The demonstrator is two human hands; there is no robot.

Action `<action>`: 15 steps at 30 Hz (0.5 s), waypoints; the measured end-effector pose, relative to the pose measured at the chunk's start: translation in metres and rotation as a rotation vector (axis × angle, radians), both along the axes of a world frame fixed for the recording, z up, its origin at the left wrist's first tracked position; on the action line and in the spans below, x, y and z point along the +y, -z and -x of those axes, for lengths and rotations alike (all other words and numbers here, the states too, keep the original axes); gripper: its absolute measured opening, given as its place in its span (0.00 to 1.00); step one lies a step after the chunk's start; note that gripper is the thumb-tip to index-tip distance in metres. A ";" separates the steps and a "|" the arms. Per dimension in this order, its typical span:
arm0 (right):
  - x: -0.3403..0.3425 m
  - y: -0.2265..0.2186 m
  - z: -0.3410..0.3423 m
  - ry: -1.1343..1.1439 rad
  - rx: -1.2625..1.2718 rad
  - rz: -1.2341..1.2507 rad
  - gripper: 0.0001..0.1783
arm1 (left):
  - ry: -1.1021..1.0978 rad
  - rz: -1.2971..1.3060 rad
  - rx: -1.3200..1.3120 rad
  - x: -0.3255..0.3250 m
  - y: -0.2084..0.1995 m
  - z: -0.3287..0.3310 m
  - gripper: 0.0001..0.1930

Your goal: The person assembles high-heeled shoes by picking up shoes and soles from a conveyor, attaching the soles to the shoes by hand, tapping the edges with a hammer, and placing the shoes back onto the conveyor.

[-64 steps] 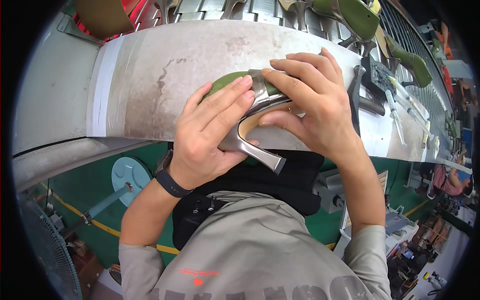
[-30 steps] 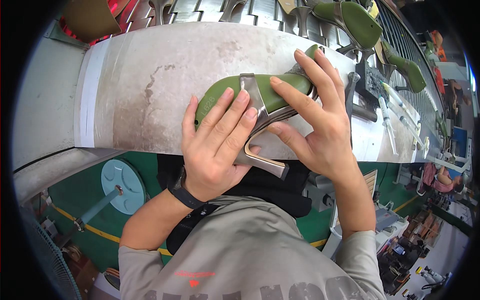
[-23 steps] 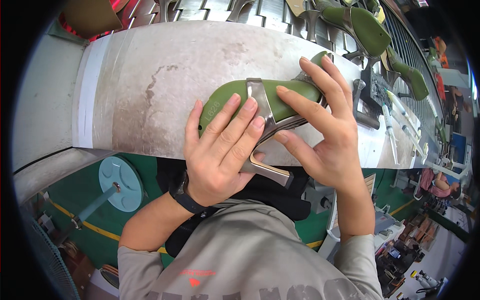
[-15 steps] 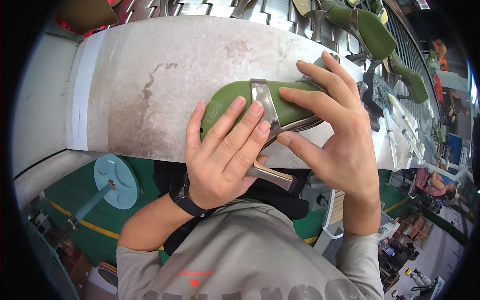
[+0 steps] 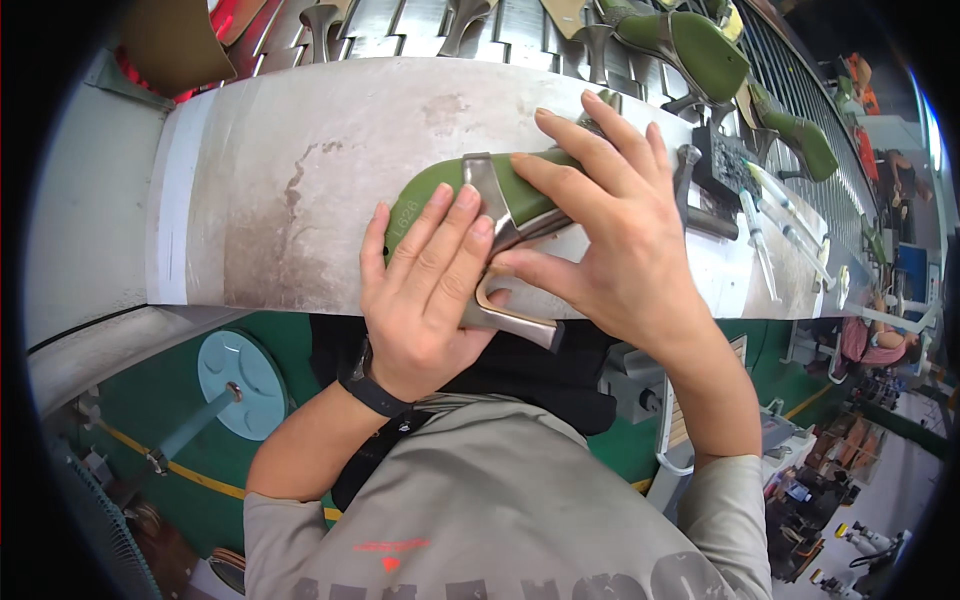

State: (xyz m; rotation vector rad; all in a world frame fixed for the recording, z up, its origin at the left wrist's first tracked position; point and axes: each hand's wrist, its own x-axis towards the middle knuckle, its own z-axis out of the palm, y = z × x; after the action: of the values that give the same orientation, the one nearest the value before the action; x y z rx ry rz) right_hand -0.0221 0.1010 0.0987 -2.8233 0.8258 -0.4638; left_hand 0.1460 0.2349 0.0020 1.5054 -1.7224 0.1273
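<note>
A high-heeled shoe on a green last [image 5: 420, 195] lies on its side over the pale worktable [image 5: 250, 200], sole facing up. A shiny metallic strap [image 5: 487, 190] wraps across the last, and the slim heel [image 5: 525, 328] points toward me past the table's near edge. My left hand [image 5: 415, 310] is closed round the toe part, fingers laid over the last and thumb tucked beneath. On the back part, my right hand [image 5: 625, 225] grips with its thumb near the strap's lower end and its fingers arched over the far side, which they partly hide.
Right of my right hand lie a hammer-like tool [image 5: 686, 180], a black block [image 5: 722, 160] and several syringes [image 5: 757, 240]. Beyond the table runs a slatted metal conveyor [image 5: 410, 22] carrying other shoes on green lasts [image 5: 700, 60]. A light-blue round stool [image 5: 262, 385] stands below left.
Both hands and the shoe have shifted a little to the left over the table. The hammer-like tool, mostly hidden before, now shows beside my right hand. The view has also shifted slightly.
</note>
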 end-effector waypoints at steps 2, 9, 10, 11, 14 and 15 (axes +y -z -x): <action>0.005 0.017 0.005 -0.005 -0.113 0.020 0.39 | 0.002 -0.005 -0.013 -0.001 -0.001 0.002 0.42; -0.039 0.048 0.083 0.270 -0.479 -0.086 0.23 | 0.143 -0.175 0.040 0.008 -0.028 -0.008 0.51; -0.046 0.056 0.102 0.324 -0.442 -0.091 0.21 | 0.178 -0.200 0.045 0.006 -0.033 -0.012 0.49; -0.049 0.060 0.114 0.376 -0.406 -0.096 0.20 | 0.211 -0.225 0.050 0.004 -0.037 -0.016 0.46; -0.051 0.060 0.137 0.297 -0.406 -0.164 0.21 | 0.184 -0.241 0.085 -0.021 -0.044 -0.021 0.37; -0.050 0.058 0.138 0.300 -0.412 -0.159 0.21 | 0.183 -0.247 0.088 -0.033 -0.049 -0.018 0.39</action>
State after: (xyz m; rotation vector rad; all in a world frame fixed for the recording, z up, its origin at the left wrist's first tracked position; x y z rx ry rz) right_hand -0.1601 0.0511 0.0407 -2.3441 1.1325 -0.9357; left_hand 0.1640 0.2020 0.0505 1.4931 -1.8460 -0.2523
